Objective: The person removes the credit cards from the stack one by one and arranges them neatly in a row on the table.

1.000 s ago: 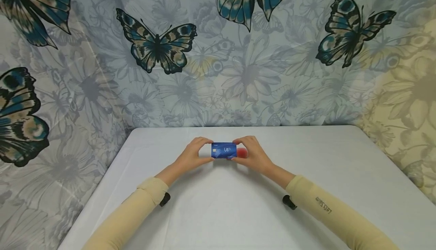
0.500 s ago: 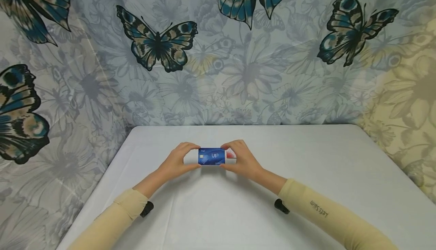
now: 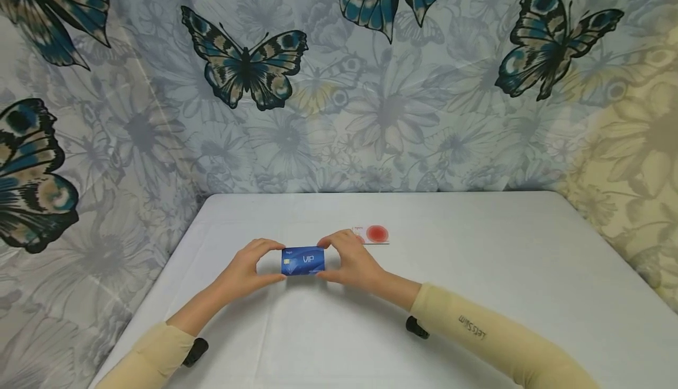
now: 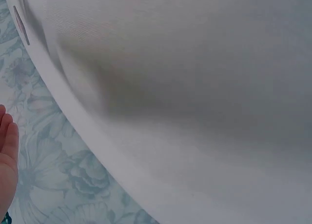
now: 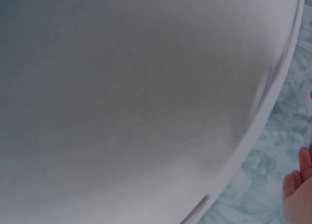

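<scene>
A blue bank-style card with "VIP" lettering and a gold chip is held level, its face toward the head camera. My left hand pinches its left edge between thumb and fingers. On the opposite edge, my right hand grips it the same way. The card appears raised over the white table. Behind the right hand lies a flat white piece with red circles, partly covered by that hand. In the wrist views only parts of the left hand and right hand show; the card is out of sight there.
Butterfly-and-flower cloth hangs behind and beside the table. Dark wrist devices sit below both sleeves. A thin dark strip lies near the table edge in the left wrist view; its kind is unclear.
Both hands have carried the blue card left and nearer to me, keeping their pinch on it. The white piece with red circles, earlier mostly hidden, now shows more behind the right hand.
</scene>
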Motion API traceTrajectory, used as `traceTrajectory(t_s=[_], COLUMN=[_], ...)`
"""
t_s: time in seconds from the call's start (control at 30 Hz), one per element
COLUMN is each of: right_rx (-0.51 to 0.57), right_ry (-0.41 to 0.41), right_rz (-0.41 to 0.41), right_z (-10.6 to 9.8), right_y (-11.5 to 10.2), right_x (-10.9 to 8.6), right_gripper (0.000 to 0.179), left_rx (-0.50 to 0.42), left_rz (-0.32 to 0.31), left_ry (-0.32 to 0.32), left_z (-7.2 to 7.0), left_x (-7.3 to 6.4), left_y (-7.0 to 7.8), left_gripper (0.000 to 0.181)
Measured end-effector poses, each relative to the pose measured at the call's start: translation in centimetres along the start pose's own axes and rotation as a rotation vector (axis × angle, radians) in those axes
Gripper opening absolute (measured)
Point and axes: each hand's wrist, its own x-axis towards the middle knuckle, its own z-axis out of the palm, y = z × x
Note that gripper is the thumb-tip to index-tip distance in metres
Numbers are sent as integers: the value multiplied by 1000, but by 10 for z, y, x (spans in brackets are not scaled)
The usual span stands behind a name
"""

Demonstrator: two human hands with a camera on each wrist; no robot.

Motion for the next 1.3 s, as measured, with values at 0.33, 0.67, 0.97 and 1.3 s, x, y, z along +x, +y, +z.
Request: traceTrajectory(t_s=[0.33,0.67,0.97,1.3], right_rx=[-9,-19,-63,-125], right_ry=[-74,-121,-176,-241], right_rz=[18,16,55,92], right_z=[19,42,54,69], right_y=[-22,-37,-48,-55], right_x=[8,18,29,43], right_gripper=[52,49,47,48], left_rx=[9,47,16,6], left_rz=[-28,-18,9,-18], left_ry=[-10,-31,-106,-190], left_z=[-14,-22,-33,-39], left_x=[-25,-46,-50,-55], left_y=[-9,-27,-42,-60], left_gripper=[58,56,50,51])
